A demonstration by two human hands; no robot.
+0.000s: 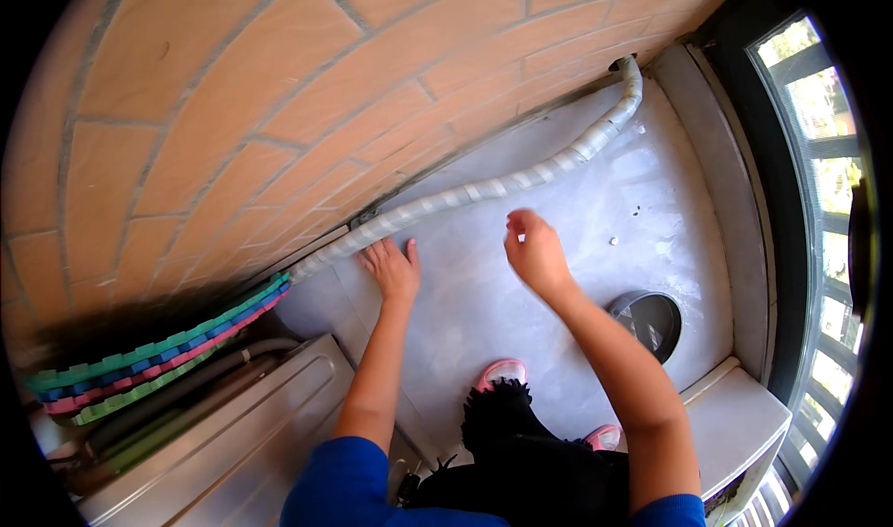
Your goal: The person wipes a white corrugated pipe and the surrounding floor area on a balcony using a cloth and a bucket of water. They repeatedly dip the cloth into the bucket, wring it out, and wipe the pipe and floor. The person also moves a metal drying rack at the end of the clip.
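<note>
A long pipe wrapped in pale, spiralled tape (484, 189) runs along the foot of the wall and enters a hole at the far right. My left hand (393, 268) is open with its fingers spread, low beside the pipe. Its fingertips reach the pipe's near side, though I cannot tell how firmly they touch. Over the grey floor (456, 294), my right hand (538, 255) is apart from the pipe. Its fingers are curled in toward the thumb, with a small pale gap between them. Whether something tiny is pinched there I cannot make out.
Interlocking foam mats (167, 346) in several colours stand on edge at the left, beside a pale metal panel (251, 425). A round grey tub (677, 322) sits at the right, near a white ledge (739, 406). A small white bit (614, 240) lies on the floor.
</note>
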